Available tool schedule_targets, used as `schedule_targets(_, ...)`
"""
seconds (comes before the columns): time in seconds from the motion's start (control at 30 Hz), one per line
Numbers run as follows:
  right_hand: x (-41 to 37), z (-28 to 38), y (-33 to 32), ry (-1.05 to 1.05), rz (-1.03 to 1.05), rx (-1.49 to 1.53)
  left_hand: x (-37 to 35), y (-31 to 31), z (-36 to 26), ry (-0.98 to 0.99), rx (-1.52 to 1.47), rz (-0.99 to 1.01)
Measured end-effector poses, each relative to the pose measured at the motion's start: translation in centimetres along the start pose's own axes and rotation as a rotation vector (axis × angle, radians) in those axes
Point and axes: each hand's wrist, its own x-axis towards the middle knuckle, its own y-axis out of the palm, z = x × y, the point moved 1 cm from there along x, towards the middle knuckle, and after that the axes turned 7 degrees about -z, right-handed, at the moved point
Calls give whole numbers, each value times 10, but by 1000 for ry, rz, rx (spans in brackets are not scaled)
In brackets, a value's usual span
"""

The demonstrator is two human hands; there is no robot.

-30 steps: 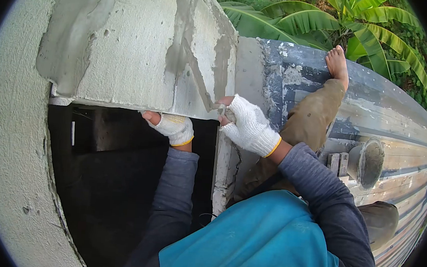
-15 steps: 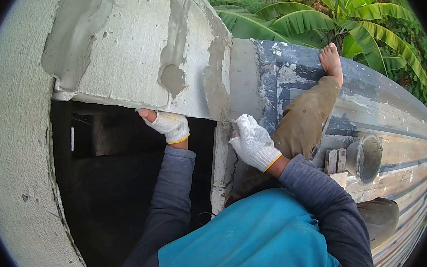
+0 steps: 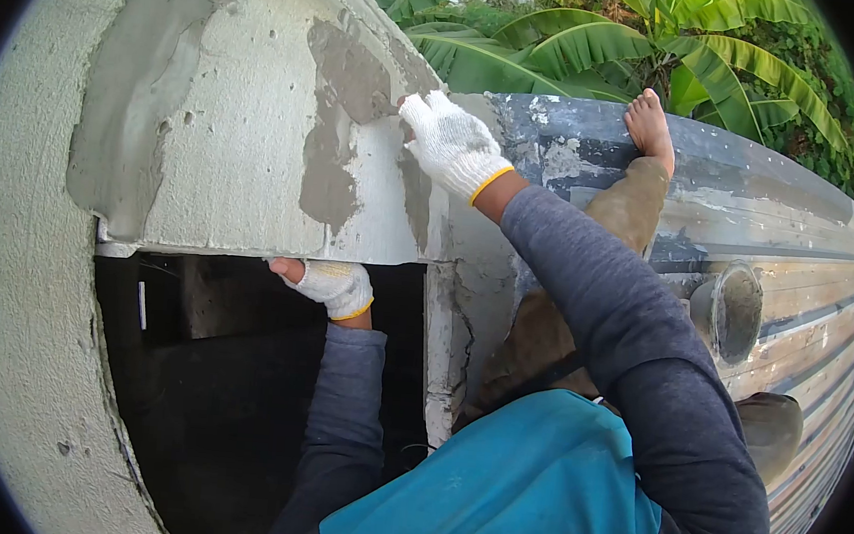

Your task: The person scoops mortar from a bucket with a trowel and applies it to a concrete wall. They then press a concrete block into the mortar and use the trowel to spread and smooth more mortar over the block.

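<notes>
My left hand (image 3: 333,288), in a white glove with a yellow cuff, is at the lower edge of the rough plastered wall (image 3: 242,132), at the top of the dark opening (image 3: 266,395). Its bare thumb tip points left; the other fingers are mostly hidden. Higher and to the right, my right hand (image 3: 453,149), gloved alike, is closed against the wall's right part. What it holds is hidden by the glove. Just left of it lies a darker grey patch (image 3: 332,174) of mortar on the wall.
A metal roof (image 3: 802,221) slopes away on the right, with my bare foot (image 3: 650,129) on it. A round bucket (image 3: 734,311) lies near my leg. A cracked concrete edge (image 3: 456,340) borders the opening. Banana leaves (image 3: 584,54) hang beyond the roof.
My right hand has moved up and left from beside the opening's corner to the wall face. My left hand stays at the lower edge. The dark patch looks different, and the view has shifted slightly.
</notes>
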Motion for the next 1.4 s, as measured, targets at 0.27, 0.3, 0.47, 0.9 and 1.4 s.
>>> schedule_targets(0.27,38,-4,-16,176,172,179,-9,19,-10,29,35,-21)
schedule_targets(0.3,24,-3,-13,98,176,255,-10,19,-10,28,33,-22)
schedule_targets(0.47,-69,34,-16,-113,194,375,-9,21,-10,-19,8,26)
schedule_targets(0.9,-133,-15,-239,552,-31,839,9,8,-10,16,88,-4)
schedule_targets(1.4,-449,-165,-451,1181,334,-839,-309,350,414,389,1454,581)
